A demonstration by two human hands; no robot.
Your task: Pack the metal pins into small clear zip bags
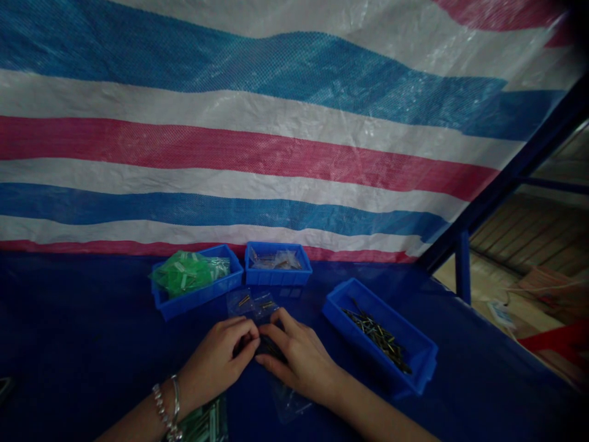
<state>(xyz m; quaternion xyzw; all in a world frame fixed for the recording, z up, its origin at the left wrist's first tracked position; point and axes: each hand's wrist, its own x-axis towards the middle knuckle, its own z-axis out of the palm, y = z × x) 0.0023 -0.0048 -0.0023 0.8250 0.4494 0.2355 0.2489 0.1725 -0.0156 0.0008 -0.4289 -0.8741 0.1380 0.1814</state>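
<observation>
- At the middle of the bench (pixel 83 344), the two hands are meeting fingertip to fingertip over a small dark bundle (pixel 269 348), hard to make out in the dim light.
- The left hand (pixel 218 362), with bracelets at the wrist, is curling its fingers closed on the bundle's left end.
- The right hand (pixel 299 356) is pinching the bundle's right end, fingers bent.
- Clear little bags (pixel 253 302) are lying just beyond the fingers.
- One blue tray (pixel 416 353) with thin dark pins is sitting near the right hand.
- Two more blue trays are standing farther back, one (pixel 197 298) holding green bags, one (pixel 277 275) holding clear bags.
- A striped tarp (pixel 257 147) is hanging behind.
</observation>
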